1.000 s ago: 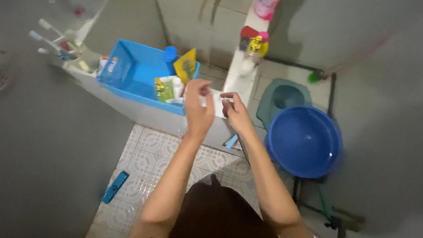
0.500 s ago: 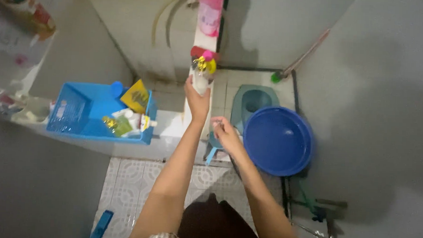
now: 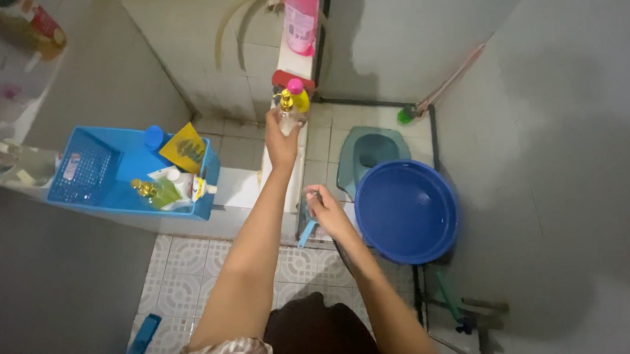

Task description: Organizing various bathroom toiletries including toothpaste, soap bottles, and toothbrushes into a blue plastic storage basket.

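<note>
Your left hand point(image 3: 283, 137) has its grip clamped on a small clear pump bottle point(image 3: 287, 115) at the ledge's point(image 3: 286, 190) far end, beside the yellow bottle point(image 3: 299, 100), not yet released. Your right hand point(image 3: 325, 214) pinches something small, near the blue basin point(image 3: 406, 211).

Blue basin point(image 3: 406, 209) beside squat toilet point(image 3: 372, 152); blue basket point(image 3: 113, 171).

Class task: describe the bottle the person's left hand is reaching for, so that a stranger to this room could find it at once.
Start at the narrow white tiled ledge that runs away from the blue plastic basket. The left hand grips a small clear bottle with a gold pump top. Its neighbours are a yellow bottle with a pink cap and a tall pink bottle.
</note>
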